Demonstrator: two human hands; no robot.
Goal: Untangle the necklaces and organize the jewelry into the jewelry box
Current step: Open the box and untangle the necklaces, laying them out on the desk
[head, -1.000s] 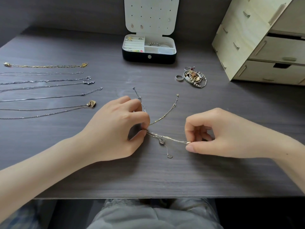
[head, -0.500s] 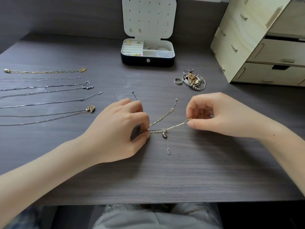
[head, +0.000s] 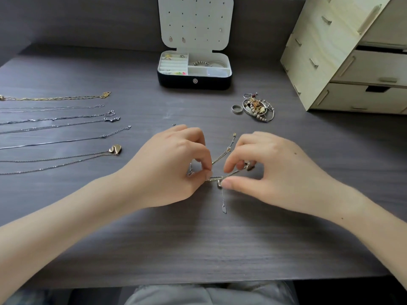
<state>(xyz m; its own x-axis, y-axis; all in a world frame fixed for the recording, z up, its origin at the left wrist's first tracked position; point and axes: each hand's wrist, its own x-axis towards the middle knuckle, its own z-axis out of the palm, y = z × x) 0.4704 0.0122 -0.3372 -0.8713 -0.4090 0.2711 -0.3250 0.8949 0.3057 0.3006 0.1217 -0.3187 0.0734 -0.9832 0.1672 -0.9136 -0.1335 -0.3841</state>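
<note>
Both hands, left (head: 174, 164) and right (head: 264, 170), pinching tangled necklaces (head: 220, 158), seemingly two chains, on table (head: 198, 249)

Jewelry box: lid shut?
No, the lid stands upright at the back of the jewelry box, leaving it open.
</note>
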